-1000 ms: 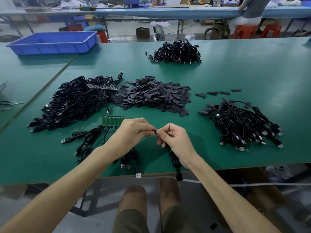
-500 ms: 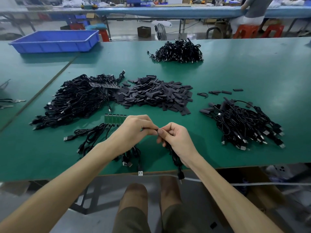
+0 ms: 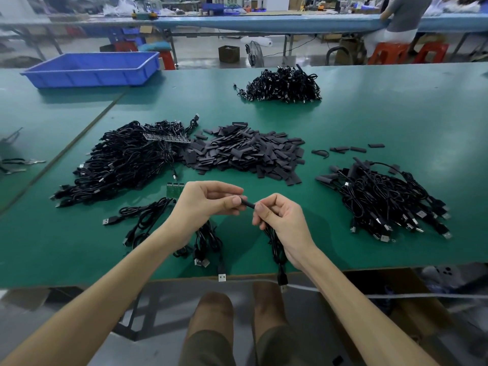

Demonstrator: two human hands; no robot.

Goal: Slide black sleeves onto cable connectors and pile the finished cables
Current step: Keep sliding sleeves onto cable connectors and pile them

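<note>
Black sleeve (image 3: pixel 247 204) sits between both hands, above the table (image 3: pixel 396 114) near its 6 o'clock edge. The left hand (image 3: pixel 206 204) pinches one end with thumb and forefinger. The right hand (image 3: pixel 285 220) pinches the other end and grips the cable (image 3: pixel 276 247), which hangs past the table edge. Connector is hidden by fingers, so I cannot tell how far the sleeve is seated.

Judgement: this cable is mid-sleeving.

- Done: sleeved pile (image 3: pixel 388 202) at 3 o'clock of the hands, fair-sized.
- Left: big tangled pile (image 3: pixel 126 165) at 10 o'clock, a few loose cables (image 3: pixel 148 220) at 8 o'clock, and a heap of spare sleeves (image 3: pixel 245 154) at 12 o'clock.
- Far pile (image 3: pixel 282 84) at 1 o'clock: status unclear.

Estimate: more left than done.
</note>
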